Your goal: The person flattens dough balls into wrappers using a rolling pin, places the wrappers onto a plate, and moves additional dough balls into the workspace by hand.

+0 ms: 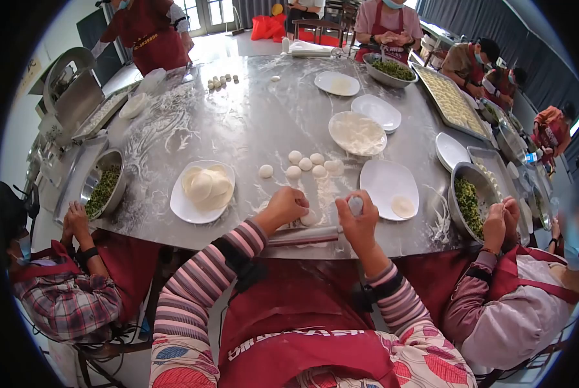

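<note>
My left hand (pixel 284 207) is closed, its fingertips pinching the edge of a small dough piece (pixel 309 218) on the floured steel tabletop. My right hand (pixel 360 225) is closed around the right end of a metal rolling pin (pixel 302 237); a pale rounded end shows between thumb and fingers. The pin lies sideways along the near table edge, just below the dough. Several dough balls (pixel 294 172) sit beyond my hands. Left of them is a white plate (pixel 181 210) bearing a stack of round wrappers (pixel 207 185). On the right, another plate (pixel 386 184) carries one wrapper (pixel 403 207).
Bowls of green filling (pixel 102 194) stand left and right (pixel 465 200). A flour plate (pixel 357 132), more white plates (pixel 377 111) and a tray of dumplings (pixel 450 100) lie farther back. People in red aprons sit close on both sides; others work around the table.
</note>
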### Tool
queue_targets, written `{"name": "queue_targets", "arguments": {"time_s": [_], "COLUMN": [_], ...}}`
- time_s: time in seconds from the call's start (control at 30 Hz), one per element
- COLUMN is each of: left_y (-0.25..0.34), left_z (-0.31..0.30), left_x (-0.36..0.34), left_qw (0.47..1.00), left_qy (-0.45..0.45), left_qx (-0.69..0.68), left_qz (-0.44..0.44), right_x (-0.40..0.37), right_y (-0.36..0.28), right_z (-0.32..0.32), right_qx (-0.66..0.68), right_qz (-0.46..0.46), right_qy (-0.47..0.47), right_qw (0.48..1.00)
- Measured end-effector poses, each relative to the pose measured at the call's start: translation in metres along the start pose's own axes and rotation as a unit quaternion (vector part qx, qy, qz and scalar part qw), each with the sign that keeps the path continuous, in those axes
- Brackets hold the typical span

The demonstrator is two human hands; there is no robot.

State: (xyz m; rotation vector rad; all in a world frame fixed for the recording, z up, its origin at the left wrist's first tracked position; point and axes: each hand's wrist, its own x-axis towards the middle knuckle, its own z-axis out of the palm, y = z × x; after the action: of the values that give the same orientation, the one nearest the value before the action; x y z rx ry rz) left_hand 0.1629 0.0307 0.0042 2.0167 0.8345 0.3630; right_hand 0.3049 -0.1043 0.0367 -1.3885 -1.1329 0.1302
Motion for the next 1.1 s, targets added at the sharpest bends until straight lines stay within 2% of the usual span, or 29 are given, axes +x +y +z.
{"name": "queue_targets", "arguments": {"time_s": [0.03, 0.13, 0.27, 0.3, 0.37, 0.4, 0.43, 0.47, 0.57, 0.63, 0.67, 0.7, 0.77, 0.8, 0.87, 0.9, 0.97, 1.0, 1.03, 1.07, 1.1], "left_y": [0.0, 0.001, 0.007, 0.008, 0.007, 0.01, 0.011, 0.01, 0.007, 0.002, 0.002, 0.001, -0.004, -0.005, 0.002, 0.005, 0.003, 0.001, -0.011, -0.005, -0.001], "left_z": [-0.001, 0.001, 0.002, 0.0, -0.004, -0.007, -0.006, -0.003, 0.002, -0.003, -0.007, -0.01, -0.013, -0.014, -0.016, -0.015, -0.006, -0.004, 0.0, -0.003, -0.005], "left_x": [0.0, 0.002, 0.007, 0.005, 0.0, -0.006, -0.013, -0.01, 0.008, 0.014, 0.013, 0.01, 0.008, 0.007, 0.005, 0.008, 0.013, 0.014, 0.019, 0.015, 0.008], "left_qw": [1.0, 0.998, 0.998, 0.997, 0.997, 0.999, 0.999, 0.995, 0.998, 0.998, 0.995, 0.989, 0.992, 0.992, 0.99, 0.99, 0.987, 0.989, 0.988, 0.983, 0.985], "left_qy": [-0.002, -0.013, -0.032, -0.032, 0.006, -0.014, -0.041, -0.01, -0.004, -0.031, -0.058, -0.087, -0.056, -0.073, -0.125, -0.121, -0.05, -0.067, -0.073, -0.087, -0.078], "left_qx": [0.017, 0.047, 0.044, 0.067, 0.062, 0.038, 0.015, 0.086, 0.031, 0.012, 0.055, 0.096, 0.097, 0.085, 0.065, 0.072, 0.133, 0.12, 0.097, 0.13, 0.135], "left_qz": [0.01, 0.034, 0.036, 0.032, 0.05, 0.032, 0.011, 0.043, 0.062, 0.062, 0.065, 0.064, 0.058, 0.051, 0.027, 0.03, 0.078, 0.061, 0.09, 0.092, 0.079], "right_x": [0.01, 0.026, 0.012, -0.001, -0.015, -0.009, -0.002, 0.007, 0.04, 0.03, 0.022, 0.004, -0.018, -0.015, 0.004, 0.019, 0.04, 0.042, 0.036, 0.024, 0.004], "right_y": [-0.005, 0.038, 0.034, 0.053, 0.03, 0.033, 0.037, 0.042, 0.046, 0.04, 0.038, 0.044, 0.021, 0.023, 0.029, 0.034, 0.043, 0.047, 0.061, 0.084, 0.099], "right_z": [0.006, 0.034, 0.021, 0.013, 0.006, 0.011, 0.018, 0.024, 0.047, 0.037, 0.03, 0.018, 0.006, 0.01, 0.021, 0.028, 0.047, 0.049, 0.048, 0.042, 0.03], "right_qx": [-0.024, -0.079, -0.121, -0.228, -0.056, -0.054, -0.121, -0.189, -0.11, -0.131, -0.151, -0.182, -0.054, -0.052, -0.21, -0.205, -0.151, -0.168, -0.215, -0.201, -0.329], "right_qz": [-0.042, -0.061, -0.038, -0.183, -0.029, -0.029, -0.028, -0.025, -0.058, -0.061, -0.064, -0.047, 0.026, 0.032, 0.001, -0.004, -0.007, -0.004, -0.043, -0.035, -0.191], "right_qy": [0.013, 0.064, 0.053, 0.078, 0.06, 0.058, 0.063, 0.07, 0.055, 0.058, 0.059, 0.053, 0.048, 0.046, 0.062, 0.067, 0.022, 0.02, 0.036, 0.02, 0.044], "right_qw": [0.999, 0.993, 0.991, 0.953, 0.996, 0.996, 0.99, 0.979, 0.991, 0.988, 0.985, 0.981, 0.997, 0.997, 0.976, 0.976, 0.988, 0.986, 0.975, 0.979, 0.924]}}
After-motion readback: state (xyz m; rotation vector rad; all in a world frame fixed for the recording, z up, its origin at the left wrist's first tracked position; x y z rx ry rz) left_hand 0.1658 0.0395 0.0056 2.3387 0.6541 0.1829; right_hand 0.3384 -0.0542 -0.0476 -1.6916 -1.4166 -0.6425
